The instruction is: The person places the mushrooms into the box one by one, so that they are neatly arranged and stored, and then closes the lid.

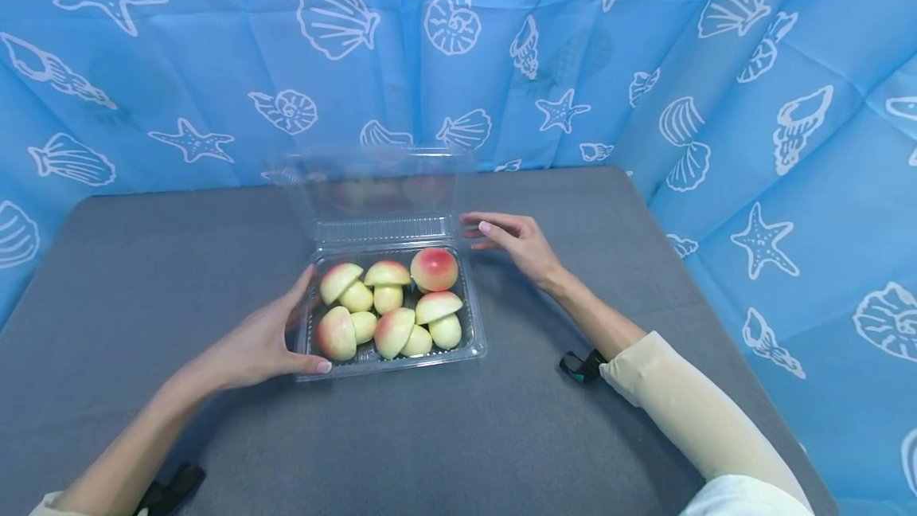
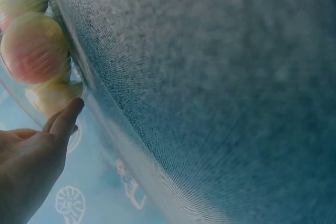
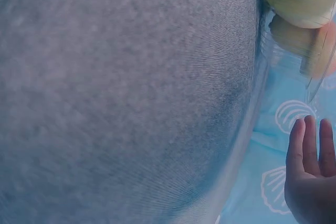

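Note:
A clear plastic clamshell box [image 1: 476, 341] lies on the table with its hinged lid [image 1: 387, 181] raised at the back. Inside sit several mushroom-shaped pieces [image 1: 390, 333], pale yellow-green with pink-red tinted caps. My left hand [image 1: 261, 341] holds the box's left side, its thumb on the front left corner and its fingers along the left wall. In the left wrist view, those fingers [image 2: 65, 119] look nearly straight beside the box. Just right of the lid's hinge is my right hand [image 1: 519, 245], fingers extended and holding nothing; the right wrist view shows its fingers [image 3: 311, 145] near the clear plastic.
A grey cloth [image 1: 537, 436] covers the table. Behind and to the right hangs a blue curtain [image 1: 494, 38] with white shells and starfish. Dark straps [image 1: 582, 366] show at both wrists.

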